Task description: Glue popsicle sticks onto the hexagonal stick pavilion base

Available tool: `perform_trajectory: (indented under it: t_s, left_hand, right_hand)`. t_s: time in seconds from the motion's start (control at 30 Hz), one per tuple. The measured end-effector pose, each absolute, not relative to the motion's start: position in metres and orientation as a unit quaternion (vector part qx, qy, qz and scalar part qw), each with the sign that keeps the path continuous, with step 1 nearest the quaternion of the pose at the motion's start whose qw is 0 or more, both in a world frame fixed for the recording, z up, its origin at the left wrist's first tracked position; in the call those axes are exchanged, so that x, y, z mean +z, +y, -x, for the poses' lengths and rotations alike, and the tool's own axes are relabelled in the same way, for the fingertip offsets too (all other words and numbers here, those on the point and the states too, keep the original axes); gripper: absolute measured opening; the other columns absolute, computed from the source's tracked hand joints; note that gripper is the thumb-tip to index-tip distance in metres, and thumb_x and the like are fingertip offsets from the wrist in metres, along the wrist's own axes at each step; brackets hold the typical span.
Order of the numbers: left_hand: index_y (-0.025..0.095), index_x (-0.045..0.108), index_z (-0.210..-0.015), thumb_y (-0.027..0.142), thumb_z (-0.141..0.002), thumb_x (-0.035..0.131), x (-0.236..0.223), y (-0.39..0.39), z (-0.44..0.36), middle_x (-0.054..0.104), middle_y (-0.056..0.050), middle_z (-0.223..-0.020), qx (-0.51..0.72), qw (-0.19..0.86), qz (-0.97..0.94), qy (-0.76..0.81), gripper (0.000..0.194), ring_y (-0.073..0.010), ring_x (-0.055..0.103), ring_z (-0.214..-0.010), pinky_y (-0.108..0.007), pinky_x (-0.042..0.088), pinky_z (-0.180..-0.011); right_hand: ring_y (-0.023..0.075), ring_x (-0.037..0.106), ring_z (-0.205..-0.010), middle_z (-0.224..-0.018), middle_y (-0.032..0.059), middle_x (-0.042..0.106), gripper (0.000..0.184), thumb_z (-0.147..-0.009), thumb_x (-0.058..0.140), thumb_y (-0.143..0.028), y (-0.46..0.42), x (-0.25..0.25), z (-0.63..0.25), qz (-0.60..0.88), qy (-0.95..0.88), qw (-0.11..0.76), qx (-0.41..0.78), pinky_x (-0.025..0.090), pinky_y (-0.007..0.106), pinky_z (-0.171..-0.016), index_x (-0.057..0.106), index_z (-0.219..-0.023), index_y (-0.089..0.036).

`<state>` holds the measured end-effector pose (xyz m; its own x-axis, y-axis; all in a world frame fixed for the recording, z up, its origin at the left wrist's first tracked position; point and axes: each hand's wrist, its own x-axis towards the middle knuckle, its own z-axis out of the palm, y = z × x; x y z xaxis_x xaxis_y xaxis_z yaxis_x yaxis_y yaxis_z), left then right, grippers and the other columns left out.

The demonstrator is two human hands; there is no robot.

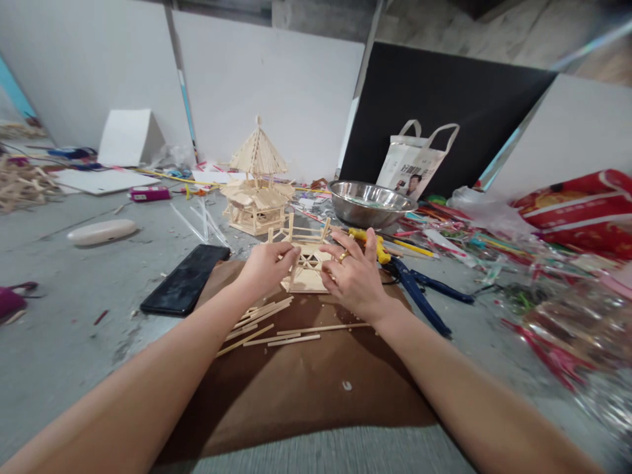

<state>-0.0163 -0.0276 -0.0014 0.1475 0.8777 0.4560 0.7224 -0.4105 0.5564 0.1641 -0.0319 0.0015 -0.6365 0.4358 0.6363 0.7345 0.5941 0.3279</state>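
Note:
A small wooden-stick frame model (309, 280) with posts and crossed railings stands on brown paper (296, 395). My left hand (269, 266) is at its left side, fingers closed in a pinch near a post; what lies between the fingertips is hidden. On the right side my right hand (353, 273), wearing a ring, reaches to the model with its fingers apart, the fingertips close to the railing. Whether they touch it I cannot tell. Loose thin wooden sticks (299, 340) lie on the paper in front of the model.
Behind stands a stick pavilion (257, 191) with a pointed roof. A phone (185, 280) lies to the left; blue-handled pliers (419, 296) and a yellow-handled tool (380, 249) lie to the right. Farther back are a metal bowl (370, 209) and a white bag (412, 164).

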Motion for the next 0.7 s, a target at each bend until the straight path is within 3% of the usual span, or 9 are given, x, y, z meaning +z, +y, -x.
perform_trajectory:
  t_s: [0.7]
  left_hand:
    - [0.015,0.050,-0.056,0.040,-0.078,0.036,-0.0042,-0.0249,0.0170,0.050,0.002,-0.048,0.383,0.123,-0.746,0.531,0.036,-0.0105,0.047,-0.051,-0.020,0.028,-0.048]
  right_hand:
    - [0.0220,0.037,-0.112,-0.100,-0.0022,0.061,0.017,-0.075,0.046,-0.020,-0.0333,0.0028,-0.1627,0.348,-0.849,0.267,-0.295,-0.011,0.052,-0.099,0.060,-0.066,-0.020]
